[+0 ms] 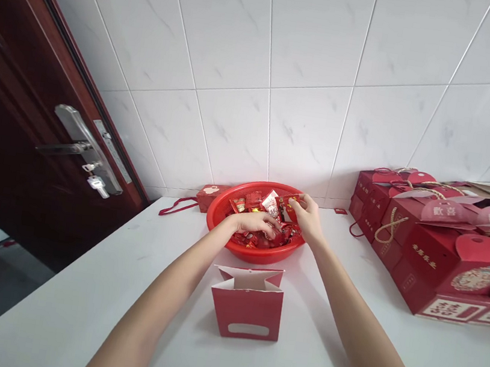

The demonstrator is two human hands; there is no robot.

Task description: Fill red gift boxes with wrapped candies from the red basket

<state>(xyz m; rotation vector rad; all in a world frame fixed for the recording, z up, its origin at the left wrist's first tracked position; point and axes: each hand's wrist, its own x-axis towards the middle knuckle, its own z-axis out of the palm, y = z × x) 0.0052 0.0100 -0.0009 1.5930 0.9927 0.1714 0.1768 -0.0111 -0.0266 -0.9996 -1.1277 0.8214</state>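
Observation:
A red plastic basket [257,257] holds a heap of small wrapped sweets, mostly red. My left hand [256,223] is down among them, fingers stretched apart with the tips partly hidden by wrappers. At the basket's right side, my right hand [307,218] pinches a red packet [288,205] with gold print between thumb and fingers. A white packet with red print [270,204] lies in the heap between both hands. In front of the basket a red paper gift bag [249,312] stands upright with its top open, between my forearms.
Many red gift boxes [428,245] with cord handles are stacked on the right of the white table [121,287]. A small red box [210,194] with a ribbon sits behind the basket's left. Tiled wall behind; a dark door [21,91] with keys in its lock at left.

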